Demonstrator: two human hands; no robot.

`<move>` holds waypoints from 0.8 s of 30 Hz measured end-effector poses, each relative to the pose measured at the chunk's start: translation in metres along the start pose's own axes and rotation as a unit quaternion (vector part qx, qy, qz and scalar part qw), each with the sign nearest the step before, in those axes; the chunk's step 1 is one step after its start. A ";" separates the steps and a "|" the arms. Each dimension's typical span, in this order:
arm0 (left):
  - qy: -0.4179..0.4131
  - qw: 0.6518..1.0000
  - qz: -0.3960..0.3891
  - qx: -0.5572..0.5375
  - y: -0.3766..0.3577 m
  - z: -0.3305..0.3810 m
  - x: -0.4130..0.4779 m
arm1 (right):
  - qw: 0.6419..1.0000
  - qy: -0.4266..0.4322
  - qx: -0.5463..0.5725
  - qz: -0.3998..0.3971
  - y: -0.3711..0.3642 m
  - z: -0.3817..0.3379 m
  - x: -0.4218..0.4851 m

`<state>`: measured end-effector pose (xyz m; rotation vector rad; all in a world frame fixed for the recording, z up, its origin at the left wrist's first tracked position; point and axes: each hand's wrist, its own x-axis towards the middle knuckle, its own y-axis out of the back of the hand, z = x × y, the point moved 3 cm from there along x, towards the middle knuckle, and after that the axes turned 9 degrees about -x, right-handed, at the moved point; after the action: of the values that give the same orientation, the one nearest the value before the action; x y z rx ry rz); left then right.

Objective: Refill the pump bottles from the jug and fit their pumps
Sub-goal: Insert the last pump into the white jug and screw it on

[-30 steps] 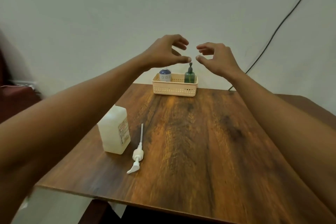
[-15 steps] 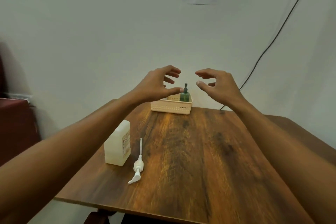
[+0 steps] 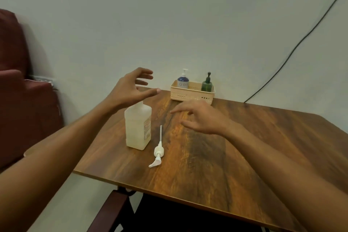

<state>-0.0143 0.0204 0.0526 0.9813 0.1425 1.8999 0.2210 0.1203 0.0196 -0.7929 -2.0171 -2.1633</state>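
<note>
Along the far edge of the table [image 3: 244, 147], against the wall, we see a cream basket [image 3: 190, 97] holding two bottles upright: a blue bottle [image 3: 183, 81] with a white pump head at its left end, and a green bottle [image 3: 206, 85] with a dark pump head at its right end. Near the left edge stands the jug [image 3: 137, 130], upright, pale and translucent, its label facing right. Just beside it on the right, not touching, lies the loose pump [image 3: 158, 151], with its tube towards the far edge and its spout towards the near edge. We note that the near edge runs diagonally down to the lower right. The widest run of wood lies right of the loose pump and reaches the right-hand edge. A dark cable [image 3: 293, 51] runs down the wall to the far edge, right of the basket, and a dark red chair [image 3: 18, 100] stands beyond the left edge.

We find the left hand [image 3: 130, 90] raised over the jug's top, fingers spread and loosely curved, thumb out to the right, holding nothing. Its heel hides the jug's neck, so we cannot tell whether it touches. The right hand [image 3: 201, 118] hovers palm down between basket and loose pump, fingers relaxed and pointing left, holding nothing, apart from both loose pump and jug
</note>
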 end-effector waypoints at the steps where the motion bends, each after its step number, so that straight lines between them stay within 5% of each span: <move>1: 0.018 1.000 0.004 -0.004 0.003 -0.010 -0.008 | 0.999 0.021 -0.008 -0.029 -0.011 -0.008 0.001; 6: 0.112 0.992 0.010 -0.053 0.003 -0.051 -0.044 | 0.981 0.105 -0.054 -0.157 -0.055 -0.038 0.002; 12: 0.126 0.989 0.024 -0.079 -0.012 -0.077 -0.073 | 0.965 0.142 -0.068 -0.208 -0.074 -0.057 0.003; 18: 0.098 0.992 0.036 -0.070 -0.022 -0.084 -0.077 | 0.972 0.135 -0.085 -0.176 -0.074 -0.057 0.003; 24: 0.082 0.994 0.036 -0.057 -0.027 -0.072 -0.069 | 0.997 -0.024 0.049 -0.054 -0.016 -0.015 0.008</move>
<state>-0.0294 0.0013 -0.0486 0.7626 0.0933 2.0317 0.2032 0.1100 0.0086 -0.7482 -2.2197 -2.0991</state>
